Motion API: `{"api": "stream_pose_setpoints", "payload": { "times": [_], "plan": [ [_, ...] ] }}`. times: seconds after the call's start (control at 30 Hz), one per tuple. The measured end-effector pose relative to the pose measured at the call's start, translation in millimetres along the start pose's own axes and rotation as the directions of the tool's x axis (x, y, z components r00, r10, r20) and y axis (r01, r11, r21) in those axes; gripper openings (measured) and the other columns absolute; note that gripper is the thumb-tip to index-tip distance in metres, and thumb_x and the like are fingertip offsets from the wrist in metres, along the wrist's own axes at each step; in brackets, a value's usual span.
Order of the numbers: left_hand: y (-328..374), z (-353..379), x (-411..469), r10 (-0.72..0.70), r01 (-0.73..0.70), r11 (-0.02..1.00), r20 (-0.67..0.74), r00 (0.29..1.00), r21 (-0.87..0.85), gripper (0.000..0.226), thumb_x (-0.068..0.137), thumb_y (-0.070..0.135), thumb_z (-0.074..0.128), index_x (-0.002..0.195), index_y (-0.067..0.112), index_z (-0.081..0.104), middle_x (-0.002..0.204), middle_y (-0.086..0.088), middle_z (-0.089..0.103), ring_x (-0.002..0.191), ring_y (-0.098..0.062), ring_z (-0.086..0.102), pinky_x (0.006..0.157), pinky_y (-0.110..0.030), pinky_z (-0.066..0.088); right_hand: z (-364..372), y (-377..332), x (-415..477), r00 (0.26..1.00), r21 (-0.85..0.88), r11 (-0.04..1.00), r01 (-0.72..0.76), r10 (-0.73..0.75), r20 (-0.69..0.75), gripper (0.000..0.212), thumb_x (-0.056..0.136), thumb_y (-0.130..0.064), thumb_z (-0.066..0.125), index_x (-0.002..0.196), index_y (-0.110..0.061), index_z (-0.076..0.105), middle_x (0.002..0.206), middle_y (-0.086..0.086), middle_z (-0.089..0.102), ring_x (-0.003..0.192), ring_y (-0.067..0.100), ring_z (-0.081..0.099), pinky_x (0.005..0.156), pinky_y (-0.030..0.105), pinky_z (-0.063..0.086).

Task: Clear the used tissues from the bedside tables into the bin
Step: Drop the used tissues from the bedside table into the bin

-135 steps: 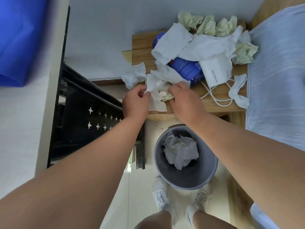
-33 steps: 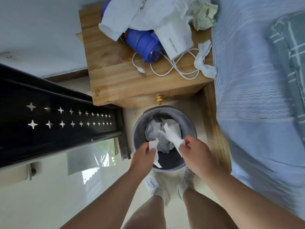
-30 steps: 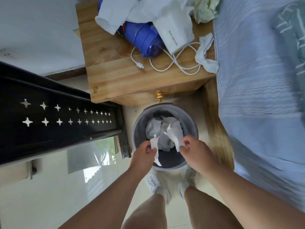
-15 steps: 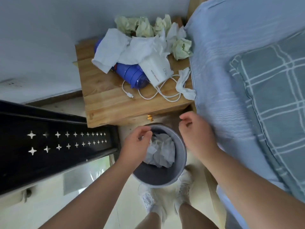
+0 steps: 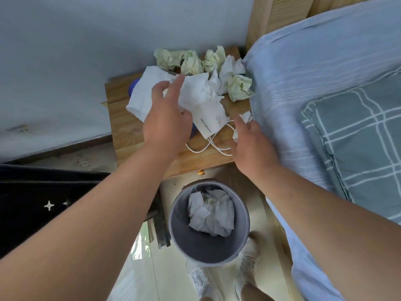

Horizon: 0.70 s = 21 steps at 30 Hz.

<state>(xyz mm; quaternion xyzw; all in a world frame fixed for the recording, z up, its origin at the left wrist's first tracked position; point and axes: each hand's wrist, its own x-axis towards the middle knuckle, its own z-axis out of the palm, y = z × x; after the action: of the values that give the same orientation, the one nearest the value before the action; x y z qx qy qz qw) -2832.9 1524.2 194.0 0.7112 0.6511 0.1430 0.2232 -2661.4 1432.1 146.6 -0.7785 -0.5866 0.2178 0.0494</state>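
Note:
The wooden bedside table (image 5: 130,129) holds a heap of white tissues (image 5: 195,90) and several crumpled greenish tissues (image 5: 191,61) along the wall. My left hand (image 5: 167,118) hovers open over the white heap, fingers spread. Beside it, my right hand (image 5: 249,144) is open, its fingertips at a small white tissue (image 5: 244,118) by the table's right edge. Neither hand holds anything. The grey bin (image 5: 208,222) stands on the floor in front of the table with white tissues (image 5: 211,212) inside.
A white paper packet (image 5: 211,123) and a white cable (image 5: 208,146) lie on the table, over a mostly hidden blue object (image 5: 132,88). A bed with a blue sheet (image 5: 314,72) and a checked pillow (image 5: 358,137) is at the right. A black rack (image 5: 43,203) stands at the left.
Both hands let their tissues fall into the bin, then rose away from it and reached up to the bedside table. They are empty now.

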Motion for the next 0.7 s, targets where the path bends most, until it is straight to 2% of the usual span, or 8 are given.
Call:
{"api": "stream_pose_setpoints", "payload": {
  "times": [0.07,0.13,0.27,0.4,0.47,0.53,0.6,0.7],
  "plan": [
    [-3.6,3.4,4.8,0.009,-0.010,0.999,0.020,1.000,0.051,0.068,0.099,0.013,0.062,0.158,0.037,0.040,0.156,0.002,0.045,0.098,-0.011,0.053,0.074,-0.032,0.052,3.5,6.5,2.6,1.000,0.029,1.000,0.006,-0.006,0.022,0.057,0.102,-0.016,0.058,0.156,-0.025,0.041,0.132,0.016,0.050,0.106,0.036,0.065,0.090,0.047,0.058],
    [-6.1,2.8,7.7,0.014,-0.014,1.000,-0.028,1.000,-0.006,0.055,0.102,0.016,0.059,0.153,0.033,0.051,0.147,0.000,0.056,0.111,-0.015,0.060,0.082,-0.031,0.047,5.2,11.1,4.1,1.000,0.040,0.999,0.008,-0.008,0.012,0.040,0.103,-0.014,0.057,0.142,-0.016,0.058,0.130,0.017,0.054,0.107,0.038,0.065,0.093,0.046,0.056],
    [-5.2,-8.7,12.4,-0.033,0.017,0.987,-0.099,0.995,-0.162,0.040,0.104,0.014,0.052,0.137,0.025,0.070,0.127,-0.001,0.074,0.113,-0.017,0.065,0.092,-0.030,0.051,2.0,9.9,2.3,0.994,0.143,0.990,0.013,0.002,-0.108,0.023,0.102,-0.013,0.058,0.120,-0.007,0.071,0.117,0.019,0.063,0.101,0.038,0.065,0.088,0.042,0.051],
    [0.3,-25.5,3.3,-0.167,0.100,0.889,-0.114,0.979,-0.446,0.024,0.106,0.022,0.053,0.113,0.025,0.077,0.090,0.004,0.074,0.089,-0.026,0.073,0.080,-0.042,0.063,-9.3,3.0,-7.0,0.962,0.257,0.964,0.072,0.001,-0.275,0.020,0.103,-0.019,0.061,0.113,-0.008,0.075,0.105,0.013,0.067,0.093,0.031,0.065,0.080,0.041,0.053],
    [4.5,-31.8,-14.0,-0.195,0.102,0.838,-0.119,0.974,-0.536,0.021,0.107,0.029,0.056,0.106,0.025,0.076,0.080,0.007,0.071,0.077,-0.021,0.073,0.063,-0.030,0.059,-13.8,-1.7,-17.3,0.939,0.298,0.948,0.109,0.001,-0.345,0.017,0.102,-0.019,0.063,0.108,-0.008,0.076,0.098,0.008,0.068,0.087,0.025,0.064,0.073,0.030,0.047],
    [6.7,-34.3,-39.3,-0.215,0.108,0.769,-0.096,0.972,-0.630,0.020,0.106,0.034,0.061,0.104,0.025,0.078,0.075,0.007,0.073,0.068,-0.008,0.070,0.058,-0.017,0.054,-18.0,-7.4,-31.1,0.914,0.360,0.920,0.154,0.006,-0.407,0.012,0.099,-0.015,0.067,0.102,-0.007,0.076,0.091,0.004,0.067,0.084,0.019,0.062,0.070,0.021,0.041],
    [6.9,-30.0,-70.6,-0.212,0.121,0.707,-0.045,0.976,-0.697,0.020,0.104,0.034,0.065,0.089,0.037,0.078,0.073,0.003,0.074,0.063,-0.006,0.068,0.057,-0.016,0.056,-20.1,-11.0,-49.8,0.906,0.447,0.872,0.198,0.010,-0.423,0.011,0.098,-0.017,0.067,0.102,-0.011,0.075,0.088,-0.005,0.064,0.081,0.011,0.060,0.069,0.011,0.042],
    [-2.4,-7.2,-121.6,-0.263,0.234,0.629,0.080,0.961,-0.742,0.027,0.101,0.029,0.070,0.075,0.034,0.077,0.062,0.004,0.070,0.052,-0.005,0.061,0.053,-0.014,0.051,-8.1,-9.6,-87.1,0.937,0.573,0.797,0.191,0.025,-0.348,0.006,0.097,-0.024,0.064,0.096,-0.023,0.070,0.080,-0.008,0.066,0.074,0.012,0.064,0.068,0.021,0.052]
  ]
}}
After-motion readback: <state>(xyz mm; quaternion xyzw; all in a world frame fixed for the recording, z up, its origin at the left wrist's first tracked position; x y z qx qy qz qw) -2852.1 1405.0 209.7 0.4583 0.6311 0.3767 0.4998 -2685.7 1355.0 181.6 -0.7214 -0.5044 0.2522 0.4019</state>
